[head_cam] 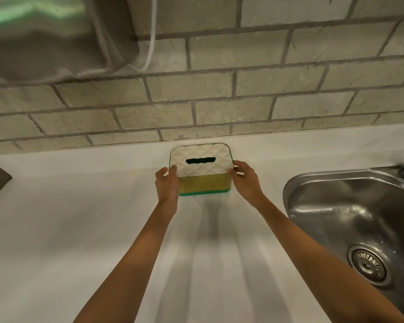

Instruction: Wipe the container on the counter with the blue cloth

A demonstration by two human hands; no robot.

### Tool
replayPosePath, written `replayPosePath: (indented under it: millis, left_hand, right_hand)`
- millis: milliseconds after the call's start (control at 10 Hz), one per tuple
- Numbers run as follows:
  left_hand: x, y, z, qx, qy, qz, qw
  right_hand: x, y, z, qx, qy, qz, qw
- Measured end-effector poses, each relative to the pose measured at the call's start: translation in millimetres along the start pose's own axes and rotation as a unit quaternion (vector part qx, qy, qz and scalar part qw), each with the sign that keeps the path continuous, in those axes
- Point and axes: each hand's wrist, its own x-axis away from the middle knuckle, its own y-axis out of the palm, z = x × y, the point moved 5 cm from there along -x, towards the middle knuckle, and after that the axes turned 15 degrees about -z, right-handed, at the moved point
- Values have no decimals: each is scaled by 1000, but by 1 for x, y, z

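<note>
White surface (79, 217) under grey brick carries our container (202, 169) by the wall; left hand (166, 183) and right hand (245, 179) pinch its ends. We judge it light, rigid, smooth-sided.

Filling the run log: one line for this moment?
left hand and right hand grip container sides | on counter | cloth unseen

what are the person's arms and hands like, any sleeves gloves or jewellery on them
Both arms are bare from the bottom edge of the picture up to the hands, with no sleeve in view. The left hand and the right hand wear no gloves. No watch, bracelet or band shows on either wrist, and no ring can be made out on the fingers that are in view.
</note>
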Motion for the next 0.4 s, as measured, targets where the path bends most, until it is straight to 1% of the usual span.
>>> replayPosePath:
  millis: [200, 300, 400]
  left_hand:
    - [1, 0, 2, -14, 0, -9, 1000]
    - [6, -3, 3, -42, -2, -3, 999]
    - [19, -2, 8, -85, 5, 2, 996]
  right_hand:
    - [0, 0, -1, 1, 8, -5, 1000]
    - [5, -1, 1, -14, 14, 1, 1000]
    - [16, -5, -4, -2, 23, 6, 1000]
